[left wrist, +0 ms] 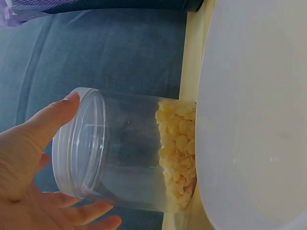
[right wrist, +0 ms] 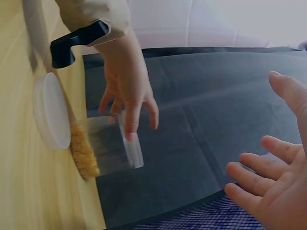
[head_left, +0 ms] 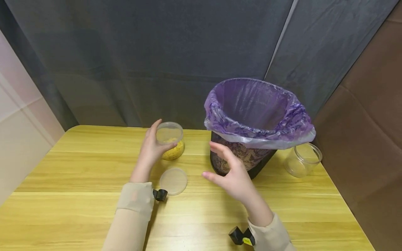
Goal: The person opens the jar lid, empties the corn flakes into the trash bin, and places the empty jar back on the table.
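Observation:
In the head view a clear plastic jar point(head_left: 172, 151) stands upright near the table's back edge, with yellow flake-like pieces point(left wrist: 177, 153) filling its lower part. My left hand point(head_left: 150, 145) grips the jar around its top, the thumb at the near side of a translucent rim band point(left wrist: 76, 141) and the fingers round the other side. A round translucent lid point(head_left: 173, 181) lies flat on the table, nearer to me than the jar. My right hand point(head_left: 233, 174) hovers in front of the bin, its fingers apart and its palm bare.
A dark mesh waste bin point(head_left: 238, 153) lined with a purple bag point(head_left: 257, 134) stands right of the jar. Beyond it, a second clear jar point(head_left: 301, 162) sits uncovered by the table's right edge. Grey curtain point(head_left: 141, 62) hangs behind the wooden table point(head_left: 78, 164).

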A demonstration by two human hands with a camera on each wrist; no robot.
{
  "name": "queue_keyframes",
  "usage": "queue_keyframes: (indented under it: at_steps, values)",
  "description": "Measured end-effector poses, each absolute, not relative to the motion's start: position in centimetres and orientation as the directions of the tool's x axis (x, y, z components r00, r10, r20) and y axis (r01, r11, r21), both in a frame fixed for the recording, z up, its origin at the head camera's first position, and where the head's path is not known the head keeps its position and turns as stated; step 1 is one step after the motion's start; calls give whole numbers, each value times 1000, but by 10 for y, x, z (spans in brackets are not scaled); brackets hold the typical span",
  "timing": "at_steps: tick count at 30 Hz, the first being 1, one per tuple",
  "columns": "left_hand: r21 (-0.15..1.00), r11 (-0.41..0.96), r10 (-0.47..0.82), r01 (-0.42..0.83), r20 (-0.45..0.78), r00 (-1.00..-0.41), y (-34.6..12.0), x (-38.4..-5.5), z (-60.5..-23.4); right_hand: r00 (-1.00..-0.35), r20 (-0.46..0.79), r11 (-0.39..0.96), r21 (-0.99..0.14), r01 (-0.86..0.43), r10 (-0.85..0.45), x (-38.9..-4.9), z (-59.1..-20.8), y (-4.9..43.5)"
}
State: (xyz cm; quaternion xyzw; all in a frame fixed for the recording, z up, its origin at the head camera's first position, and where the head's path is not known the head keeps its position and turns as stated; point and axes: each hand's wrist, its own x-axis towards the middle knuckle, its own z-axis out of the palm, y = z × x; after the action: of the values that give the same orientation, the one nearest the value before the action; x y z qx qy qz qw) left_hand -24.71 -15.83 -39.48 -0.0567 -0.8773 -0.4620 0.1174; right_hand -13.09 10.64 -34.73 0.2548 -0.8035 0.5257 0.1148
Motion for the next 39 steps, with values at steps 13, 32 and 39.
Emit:
queue_keyframes:
  at_steps: [13,32,39]
  values:
    - [804,552,-32,222,286,-958,-161,-248,-395,-890,344,367,-820,-440,-298,-141,-366,99]
    - [821,517,53,243,253,-966,-170,-244,-384,-918,249,447,-814,-370,-308,-153,-388,93]
    - [821,520,97,237,219,-971,-169,-237,-374,-921,234,434,-828,-356,-310,-155,-393,92]
